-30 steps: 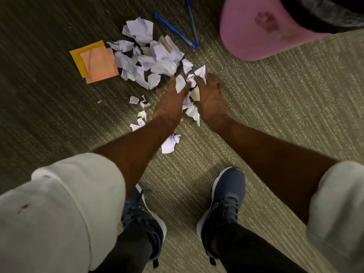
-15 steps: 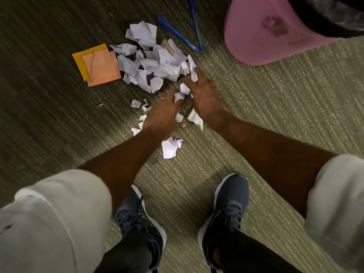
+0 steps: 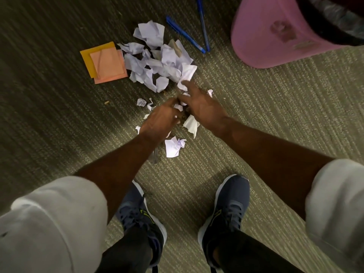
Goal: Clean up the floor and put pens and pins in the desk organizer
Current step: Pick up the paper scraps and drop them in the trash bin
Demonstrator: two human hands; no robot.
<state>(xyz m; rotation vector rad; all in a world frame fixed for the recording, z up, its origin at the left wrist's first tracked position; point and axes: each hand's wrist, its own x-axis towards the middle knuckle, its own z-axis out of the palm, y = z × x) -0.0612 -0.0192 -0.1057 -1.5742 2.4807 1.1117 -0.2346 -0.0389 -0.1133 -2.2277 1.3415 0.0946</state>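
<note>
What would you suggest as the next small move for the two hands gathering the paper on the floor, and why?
Probably close both hands around the scraps between them and lift. The left hand and right hand already cup small torn pieces, and the pink bin stands close by on the right.

White crumpled paper [image 3: 167, 62], orange and yellow notes [image 3: 107, 65] at nine o'clock, blue pens [image 3: 185, 34] at one, pink bin [image 3: 275, 36] at two, olive striped carpet [image 3: 275, 107].

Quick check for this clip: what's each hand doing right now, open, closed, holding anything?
Left hand: curled over small paper scraps on the carpet; a firm grip cannot be told.
Right hand: open, fingers spread over the scraps, holding nothing visible.
</note>
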